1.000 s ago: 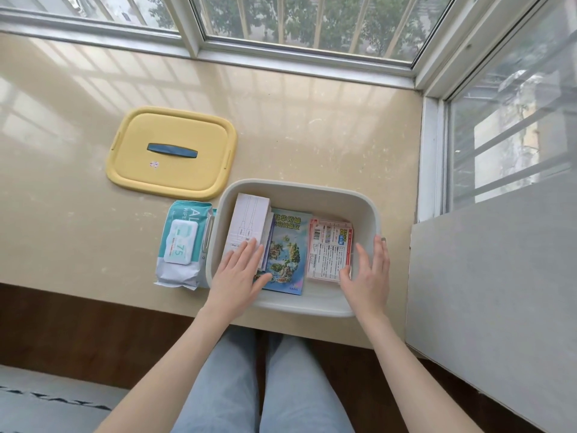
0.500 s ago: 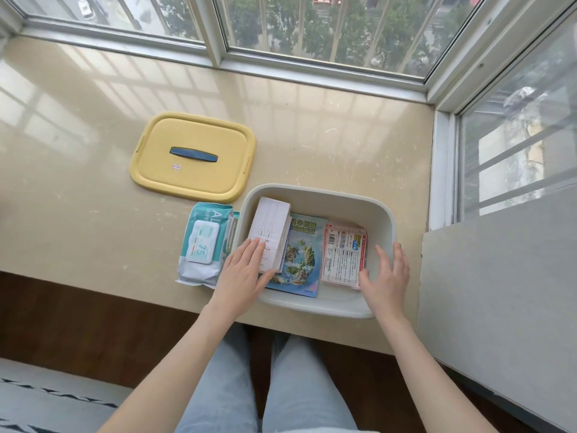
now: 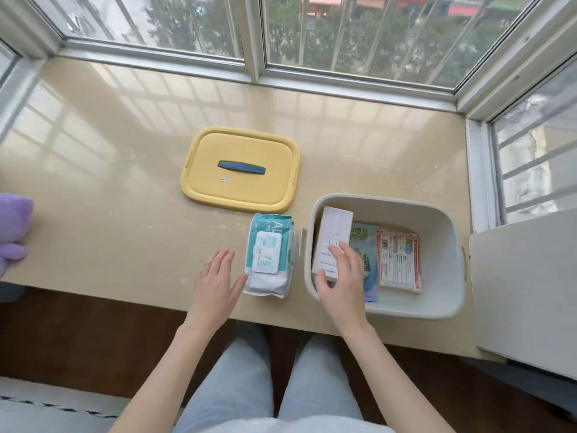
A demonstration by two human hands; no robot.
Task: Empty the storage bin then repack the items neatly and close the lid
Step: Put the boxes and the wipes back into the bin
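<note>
Reaching over the near edge of the beige window ledge (image 3: 125, 214), the left hand (image 3: 215, 284) lies flat and spread with nothing in it, its thumb touching the near corner of the wet-wipes pack (image 3: 270, 256), while the right hand (image 3: 342, 282) is curled around the near end of the white carton (image 3: 332, 242) inside the pale storage bin (image 3: 437, 307), thumb on one side and fingers over the top. That carton leans against the bin's left wall, partly over the illustrated booklet (image 3: 363, 242), and a loose grip on one end alone could let it tip or drag the booklet askew. To the right, the red-and-white packets (image 3: 398, 260) lie flat on the bin floor, stacked unevenly, and may slide if the bin is jolted. The wipes pack sits just beside the bin's left wall and close to the ledge's front edge, so a careless sweep of the open hand could push it off toward the person's lap. Farther back, the yellow lid (image 3: 240, 170) with its blue handle (image 3: 241, 168) rests apart from the bin; bulky repacking could stop it seating flush. A purple plush toy (image 3: 14, 229) shows at the far left.
</note>
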